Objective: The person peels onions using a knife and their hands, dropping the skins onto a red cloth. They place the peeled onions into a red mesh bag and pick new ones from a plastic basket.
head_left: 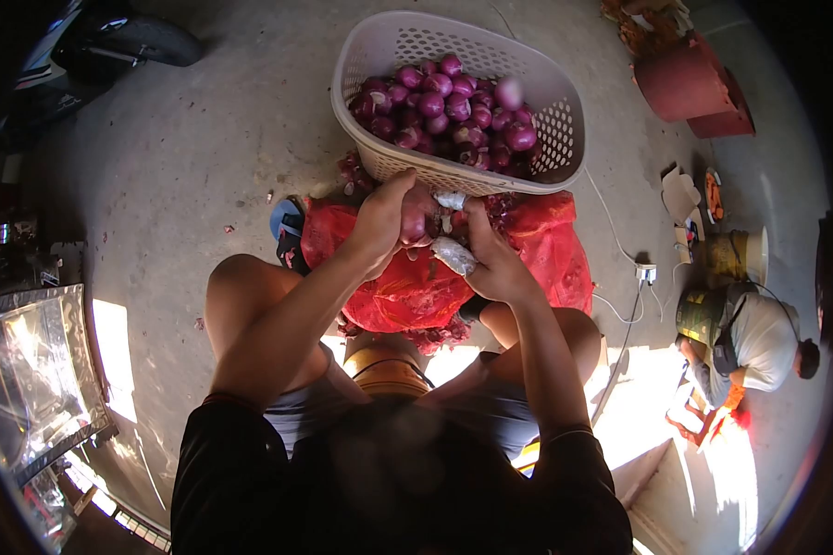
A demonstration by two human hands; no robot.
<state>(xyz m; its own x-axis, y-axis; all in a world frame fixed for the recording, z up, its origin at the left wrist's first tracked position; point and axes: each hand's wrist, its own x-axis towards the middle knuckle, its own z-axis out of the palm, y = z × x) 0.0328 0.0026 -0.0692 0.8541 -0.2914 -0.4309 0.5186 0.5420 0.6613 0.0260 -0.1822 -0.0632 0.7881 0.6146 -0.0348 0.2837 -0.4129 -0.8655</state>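
Observation:
My left hand [381, 222] is wrapped round a reddish-purple onion [416, 216] just in front of the basket. Close beside it on the right, my right hand [491, 250] has silvery wrapping on the thumb and a finger, and these come up against the onion's right side. Whether the right fingers hold a small tool is too small to tell. Below both hands a red mesh sack [407, 294] lies between the legs, with onion skins on and around it. The grey plastic basket [463, 173] beyond the hands holds several peeled purple onions [435, 104].
A yellow bucket [384, 368] is between my thighs. Right of the sack, cables run to a white socket [646, 273]. Another person [759, 338] bends low at the far right. Red containers [680, 81] stand upper right, a wheel [153, 42] upper left.

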